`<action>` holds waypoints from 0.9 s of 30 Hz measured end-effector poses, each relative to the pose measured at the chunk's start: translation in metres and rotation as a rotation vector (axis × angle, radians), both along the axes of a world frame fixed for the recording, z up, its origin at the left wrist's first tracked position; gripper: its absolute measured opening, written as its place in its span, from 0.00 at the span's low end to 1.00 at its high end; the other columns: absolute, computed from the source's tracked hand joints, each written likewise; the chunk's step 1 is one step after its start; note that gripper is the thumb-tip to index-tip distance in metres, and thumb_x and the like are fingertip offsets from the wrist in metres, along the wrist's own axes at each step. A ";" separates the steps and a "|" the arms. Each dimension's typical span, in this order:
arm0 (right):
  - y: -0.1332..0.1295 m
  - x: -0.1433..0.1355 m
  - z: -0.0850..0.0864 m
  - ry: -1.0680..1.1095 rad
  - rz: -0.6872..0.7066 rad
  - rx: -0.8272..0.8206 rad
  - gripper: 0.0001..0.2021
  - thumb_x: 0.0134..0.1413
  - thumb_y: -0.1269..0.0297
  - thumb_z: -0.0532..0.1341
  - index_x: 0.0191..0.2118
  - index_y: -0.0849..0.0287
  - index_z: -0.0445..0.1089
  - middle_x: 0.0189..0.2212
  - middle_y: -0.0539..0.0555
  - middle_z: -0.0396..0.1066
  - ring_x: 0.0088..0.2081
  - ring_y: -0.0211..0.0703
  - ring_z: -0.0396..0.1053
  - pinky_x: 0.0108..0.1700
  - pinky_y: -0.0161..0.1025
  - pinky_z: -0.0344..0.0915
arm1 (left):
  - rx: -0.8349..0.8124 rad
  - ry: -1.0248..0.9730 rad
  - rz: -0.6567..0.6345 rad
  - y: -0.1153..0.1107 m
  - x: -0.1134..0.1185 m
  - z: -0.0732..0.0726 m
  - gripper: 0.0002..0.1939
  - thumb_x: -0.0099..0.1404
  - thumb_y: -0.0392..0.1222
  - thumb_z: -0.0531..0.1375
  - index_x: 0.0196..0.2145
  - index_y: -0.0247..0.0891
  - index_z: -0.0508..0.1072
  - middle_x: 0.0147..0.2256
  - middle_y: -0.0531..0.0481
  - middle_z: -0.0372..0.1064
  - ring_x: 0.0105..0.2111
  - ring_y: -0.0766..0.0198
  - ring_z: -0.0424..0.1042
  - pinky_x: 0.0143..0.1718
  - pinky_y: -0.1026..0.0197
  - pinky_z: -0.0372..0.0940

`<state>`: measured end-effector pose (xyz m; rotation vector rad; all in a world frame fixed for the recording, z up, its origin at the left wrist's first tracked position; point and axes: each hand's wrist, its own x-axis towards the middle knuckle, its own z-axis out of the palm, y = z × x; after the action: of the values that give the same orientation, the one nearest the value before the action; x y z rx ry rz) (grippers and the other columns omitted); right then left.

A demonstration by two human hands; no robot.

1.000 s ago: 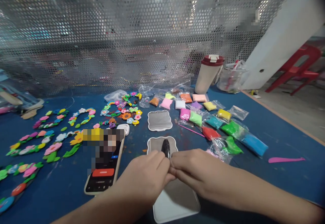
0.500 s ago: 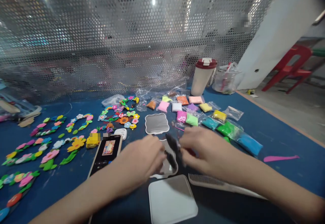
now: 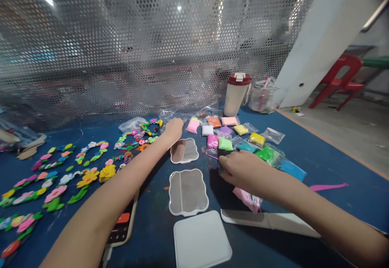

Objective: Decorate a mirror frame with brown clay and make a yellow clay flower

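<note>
1. Left hand (image 3: 174,128) is stretched forward over the blue worktop (image 3: 319,162), just past the far scalloped mirror (image 3: 184,151), beside the clear bags and the coloured clay flowers (image 3: 138,136). Its fingers are curled together; whether they grip anything cannot be told.
2. Right hand (image 3: 240,170) rests low on the worktop, right of the near scalloped mirror (image 3: 187,192), fingers closed. A dark piece seems to sit at the fingertips, but it is too blurred to confirm.
3. A pink clay packet (image 3: 247,198) lies under the right wrist, touching it.
4. Coloured clay packets (image 3: 226,143) lie in rows just beyond the right hand.
5. A white comb (image 3: 267,220) lies under the right forearm; a white square tile (image 3: 201,239) sits near the lower edge.
6. A phone (image 3: 121,227) lies partly hidden beneath the left forearm.
7. A red-lidded cup (image 3: 235,93) stands at the far side, against the perforated screen.
</note>
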<state>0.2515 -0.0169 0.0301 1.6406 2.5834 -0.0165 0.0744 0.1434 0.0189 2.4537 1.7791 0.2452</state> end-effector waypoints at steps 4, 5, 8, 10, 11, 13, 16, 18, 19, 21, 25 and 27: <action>0.011 0.005 0.010 0.172 -0.041 0.001 0.07 0.53 0.70 0.54 0.28 0.63 0.68 0.23 0.58 0.71 0.25 0.46 0.67 0.24 0.38 0.47 | -0.184 -0.244 -0.044 -0.006 -0.016 0.021 0.17 0.65 0.43 0.57 0.49 0.35 0.65 0.48 0.44 0.65 0.44 0.57 0.69 0.42 0.51 0.67; 0.015 0.006 0.012 0.231 -0.060 0.001 0.09 0.56 0.70 0.52 0.28 0.62 0.67 0.24 0.57 0.70 0.25 0.44 0.66 0.24 0.37 0.48 | -0.250 -0.312 -0.077 -0.012 -0.022 0.027 0.16 0.65 0.44 0.56 0.49 0.35 0.66 0.48 0.45 0.65 0.43 0.56 0.69 0.42 0.50 0.67; 0.024 0.005 0.018 0.422 -0.098 0.003 0.12 0.62 0.65 0.46 0.35 0.60 0.64 0.31 0.55 0.70 0.29 0.40 0.67 0.27 0.36 0.56 | -0.445 -0.528 -0.207 -0.042 -0.039 0.040 0.13 0.67 0.41 0.53 0.47 0.35 0.67 0.45 0.45 0.68 0.42 0.60 0.70 0.42 0.54 0.67; 0.029 0.000 0.020 0.593 -0.087 -0.030 0.13 0.64 0.59 0.44 0.40 0.58 0.62 0.36 0.54 0.69 0.34 0.38 0.67 0.31 0.34 0.60 | -0.539 -0.649 -0.262 -0.068 -0.048 0.045 0.13 0.66 0.39 0.49 0.45 0.36 0.69 0.43 0.47 0.71 0.42 0.62 0.70 0.41 0.59 0.65; 0.030 -0.004 0.021 0.726 -0.067 -0.082 0.13 0.63 0.57 0.46 0.41 0.58 0.62 0.36 0.53 0.68 0.35 0.37 0.67 0.32 0.33 0.61 | -0.575 -0.696 -0.276 -0.081 -0.051 0.046 0.13 0.65 0.39 0.49 0.43 0.37 0.70 0.42 0.47 0.71 0.41 0.63 0.70 0.39 0.61 0.65; 0.031 -0.013 0.020 1.009 -0.008 -0.233 0.11 0.60 0.56 0.51 0.36 0.58 0.62 0.32 0.51 0.67 0.32 0.37 0.65 0.33 0.34 0.61 | -0.629 -0.762 -0.278 -0.104 -0.055 0.045 0.13 0.64 0.41 0.50 0.42 0.37 0.71 0.40 0.47 0.72 0.38 0.63 0.70 0.36 0.62 0.63; 0.028 -0.027 0.018 1.267 0.049 -0.402 0.09 0.57 0.61 0.55 0.29 0.59 0.61 0.23 0.47 0.62 0.26 0.35 0.61 0.31 0.34 0.59 | -0.628 -0.820 -0.236 -0.127 -0.056 0.041 0.13 0.63 0.47 0.53 0.37 0.37 0.72 0.34 0.50 0.70 0.34 0.64 0.67 0.32 0.64 0.60; 0.025 -0.035 0.017 1.345 0.058 -0.463 0.08 0.56 0.62 0.56 0.28 0.59 0.62 0.22 0.47 0.61 0.25 0.34 0.60 0.30 0.34 0.58 | -0.616 -0.842 -0.192 -0.136 -0.057 0.037 0.13 0.60 0.50 0.58 0.34 0.37 0.72 0.29 0.53 0.67 0.30 0.66 0.65 0.31 0.65 0.57; 0.022 -0.037 0.016 1.376 0.061 -0.501 0.08 0.56 0.62 0.57 0.29 0.59 0.62 0.22 0.47 0.62 0.24 0.34 0.60 0.29 0.34 0.58 | -0.624 -0.844 -0.176 -0.139 -0.057 0.036 0.14 0.59 0.51 0.59 0.33 0.36 0.72 0.28 0.54 0.66 0.28 0.67 0.63 0.30 0.65 0.56; 0.018 -0.039 0.018 1.361 0.071 -0.565 0.08 0.55 0.62 0.58 0.29 0.60 0.63 0.22 0.47 0.62 0.25 0.34 0.60 0.30 0.34 0.57 | -0.648 -0.848 -0.149 -0.143 -0.059 0.035 0.14 0.59 0.50 0.60 0.30 0.35 0.73 0.25 0.54 0.65 0.26 0.68 0.61 0.28 0.66 0.54; 0.012 -0.034 0.023 1.230 0.077 -0.679 0.10 0.55 0.59 0.59 0.29 0.60 0.66 0.25 0.49 0.65 0.28 0.35 0.63 0.31 0.34 0.58 | -0.649 -0.857 -0.119 -0.150 -0.060 0.038 0.11 0.58 0.47 0.60 0.30 0.34 0.74 0.26 0.53 0.67 0.27 0.68 0.63 0.29 0.66 0.56; 0.012 -0.030 0.024 1.212 0.074 -0.720 0.11 0.54 0.58 0.59 0.30 0.61 0.66 0.25 0.49 0.67 0.28 0.35 0.63 0.30 0.33 0.58 | -0.638 -0.855 -0.107 -0.152 -0.058 0.038 0.10 0.57 0.45 0.61 0.29 0.34 0.74 0.27 0.52 0.69 0.28 0.67 0.65 0.30 0.66 0.57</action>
<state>0.2215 -0.0052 0.0541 1.3796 2.5895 -2.2056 0.0159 -0.0086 0.0569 1.6097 1.1102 0.5186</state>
